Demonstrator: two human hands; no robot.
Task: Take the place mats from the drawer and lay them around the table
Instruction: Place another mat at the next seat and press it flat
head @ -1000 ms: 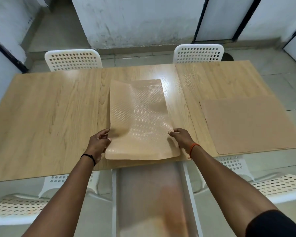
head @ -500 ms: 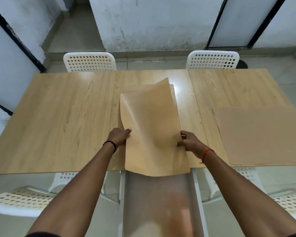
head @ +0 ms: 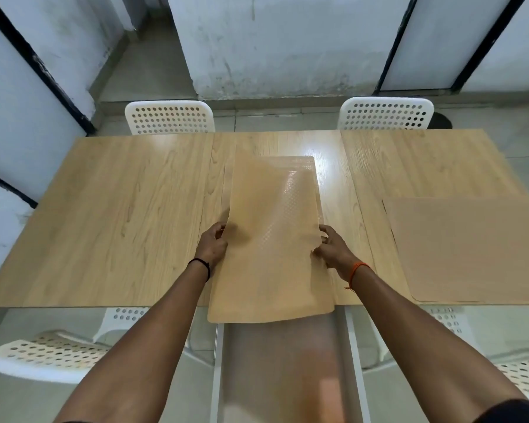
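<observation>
Mat [head: 272,239] between both hands' fingers [head: 324,232]

Tan place mat [head: 272,239] between two hands, left [head: 213,247], right [head: 333,251], over wooden table [head: 119,215]

Wood table [head: 110,215] w/ white chairs [head: 169,117], stained walls [head: 275,47].

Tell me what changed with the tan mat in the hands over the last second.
The tan rubbery place mat was turned over: a second ago its bumpy side faced up, then its far end was raised and folded, and now it hangs over the near edge of the light wooden table. The left hand and right hand kept their grip. The brown mat at the right stayed flat.
</observation>
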